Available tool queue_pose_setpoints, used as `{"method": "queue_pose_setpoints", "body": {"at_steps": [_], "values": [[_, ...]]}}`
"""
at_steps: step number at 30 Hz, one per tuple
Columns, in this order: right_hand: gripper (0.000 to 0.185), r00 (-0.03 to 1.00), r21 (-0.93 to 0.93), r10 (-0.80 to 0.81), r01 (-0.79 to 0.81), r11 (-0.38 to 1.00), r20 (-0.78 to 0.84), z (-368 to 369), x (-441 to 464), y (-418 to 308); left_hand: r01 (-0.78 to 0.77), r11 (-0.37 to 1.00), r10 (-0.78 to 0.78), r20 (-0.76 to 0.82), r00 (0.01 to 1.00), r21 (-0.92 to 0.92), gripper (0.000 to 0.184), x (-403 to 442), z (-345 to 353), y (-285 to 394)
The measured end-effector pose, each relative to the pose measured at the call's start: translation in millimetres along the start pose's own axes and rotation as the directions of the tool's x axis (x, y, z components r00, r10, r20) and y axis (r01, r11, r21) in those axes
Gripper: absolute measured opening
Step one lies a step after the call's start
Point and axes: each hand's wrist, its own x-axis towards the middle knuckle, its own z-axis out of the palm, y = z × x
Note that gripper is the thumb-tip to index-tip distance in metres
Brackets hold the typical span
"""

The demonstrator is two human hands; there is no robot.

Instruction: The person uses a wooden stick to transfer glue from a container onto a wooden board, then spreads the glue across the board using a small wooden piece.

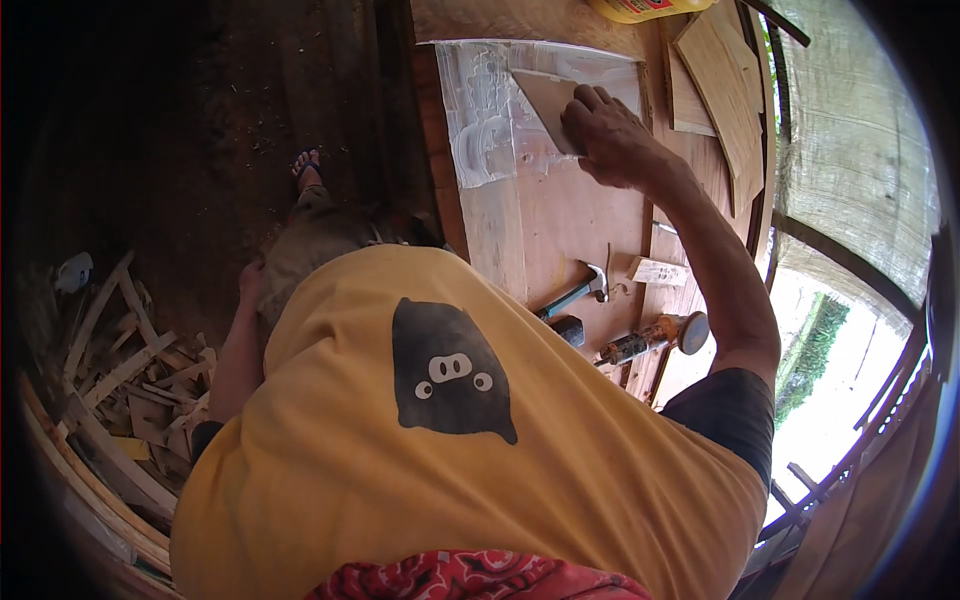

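Note:
My right hand grips a thin flat piece of wood, its long edge against a panel coated with white glue-like paste. The paste lies in streaks and ridges over the far part of the wooden panel; the nearer part shows bare reddish wood. Down at my side, my left hand rests by my trouser leg, its fingers mostly hidden. A claw hammer lies on the panel closer to my body.
Beside the hammer are a power tool with a round disc and a small wood offcut. Plywood pieces and a yellow container are at the far side. Scrap wood is heaped on the floor at left.

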Motion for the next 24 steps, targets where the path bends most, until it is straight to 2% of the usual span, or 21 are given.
{"method": "queue_pose_setpoints", "body": {"at_steps": [6,9,13,16,18,19,24], "values": [[0.041,0.992,0.049,0.048,-0.054,0.997,0.116,2.6,-56.9,-28.1,0.061,0.998,-0.061,0.088,0.994,0.004,0.044,0.4,10.2,-16.1],[0.042,0.995,0.133,0.098,-0.098,0.986,0.002,-14.9,-58.9,-17.9,0.115,0.993,-0.114,0.059,0.992,-0.021,0.046,-3.3,22.5,-26.9],[0.037,0.992,0.032,-0.002,0.006,0.999,-0.124,-24.3,-15.0,16.3,0.081,0.995,-0.079,0.04,0.996,-0.058,0.044,-6.3,19.2,-23.6],[0.032,0.992,-0.068,-0.021,0.013,0.998,-0.121,-32.8,20.0,26.9,0.049,0.998,-0.05,-0.025,0.998,-0.034,0.043,-20.9,9.8,-10.1],[0.036,0.986,-0.07,-0.097,0.088,0.994,-0.133,-31.1,37.1,33.6,0.039,0.997,-0.044,-0.064,0.997,-0.066,0.043,-27.6,7.4,-10.0],[0.038,0.983,-0.07,-0.128,0.12,0.99,-0.134,-29.7,41.7,36.4,0.063,0.997,-0.065,-0.034,0.997,-0.047,0.043,-29.6,8.4,-11.6],[0.041,0.999,0.062,-0.05,0.05,0.997,0.0,-26.2,35.8,24.1,0.106,0.994,-0.103,0.086,0.991,-0.024,0.043,-21.0,21.7,-47.1]]}}
